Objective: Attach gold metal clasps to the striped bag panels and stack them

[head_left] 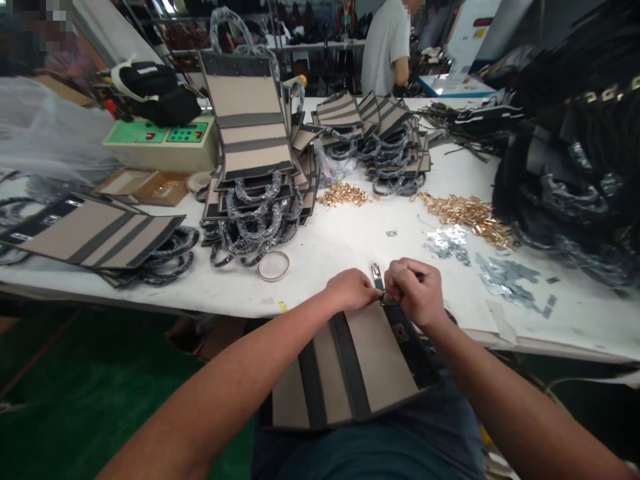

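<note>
A beige and black bag panel (383, 353) rests across the lap and against the table's front edge. At its upper edge my left hand (353, 289) pinches near a small metal fitting; what its fingertips hold is too small to name. Close beside it on the right, my right hand (416, 291) is closed around a dark tool (420, 275), most of which the fingers hide. A black strap with a shiny metal end (376, 271) sticks out beyond the panel between the hands. A square metal plate (401, 333) sits on the panel's black band.
Stacked panels with wrapped handles (253, 120) stand at the left back of the white table (345, 243). Gold fittings (470, 217) and silver plates (507, 277) lie to the right. A tape ring (273, 266) lies left of my hands. Black bags (575, 153) pile at right; a person (386, 47) stands behind.
</note>
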{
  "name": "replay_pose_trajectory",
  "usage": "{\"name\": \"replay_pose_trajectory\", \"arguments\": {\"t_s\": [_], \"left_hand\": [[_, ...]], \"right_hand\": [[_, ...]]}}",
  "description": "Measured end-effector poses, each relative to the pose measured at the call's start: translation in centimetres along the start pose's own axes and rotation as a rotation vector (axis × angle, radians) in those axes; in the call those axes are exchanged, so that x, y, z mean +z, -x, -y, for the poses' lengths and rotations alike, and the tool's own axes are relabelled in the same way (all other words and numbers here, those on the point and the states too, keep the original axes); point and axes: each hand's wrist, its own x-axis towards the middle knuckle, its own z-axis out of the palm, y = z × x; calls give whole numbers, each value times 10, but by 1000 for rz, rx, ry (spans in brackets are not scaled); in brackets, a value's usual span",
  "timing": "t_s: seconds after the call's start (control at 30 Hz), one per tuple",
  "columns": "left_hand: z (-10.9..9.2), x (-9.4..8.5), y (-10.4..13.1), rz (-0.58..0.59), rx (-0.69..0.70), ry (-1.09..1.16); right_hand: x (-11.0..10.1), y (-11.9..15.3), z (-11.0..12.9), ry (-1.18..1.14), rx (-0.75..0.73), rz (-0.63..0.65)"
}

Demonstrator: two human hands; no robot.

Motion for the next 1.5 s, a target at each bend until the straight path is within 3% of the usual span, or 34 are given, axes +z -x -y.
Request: {"name": "replay_pose_trajectory", "arguments": {"t_s": [0.1, 0.17, 0.2, 0.3, 0.43, 0.6, 1.2, 1.5], "left_hand": [[0, 16, 36, -242, 57, -66], [5, 38, 69, -451, 217, -140], [8, 52, 85, -479, 314, -177], [16, 91, 121, -352, 501, -293], [11, 117, 128, -211, 476, -403], [1, 113, 120, -191, 451, -435], [-2, 101, 118, -128, 496, -469], [-4, 91, 116, -106, 486, -485]], "right_hand": [[-1, 2, -1, -12, -13, -10], [-2, 3, 1, -17, -14, -11], [-2, 3, 2, -15, -9, -4], [-2, 2, 5, -15, 7, 16], [0, 1, 10, 20, -3, 13], [1, 1, 11, 5, 11, 20], [0, -5, 11, -7, 33, 52], [-35, 24, 13, -348, 19, -98]]}}
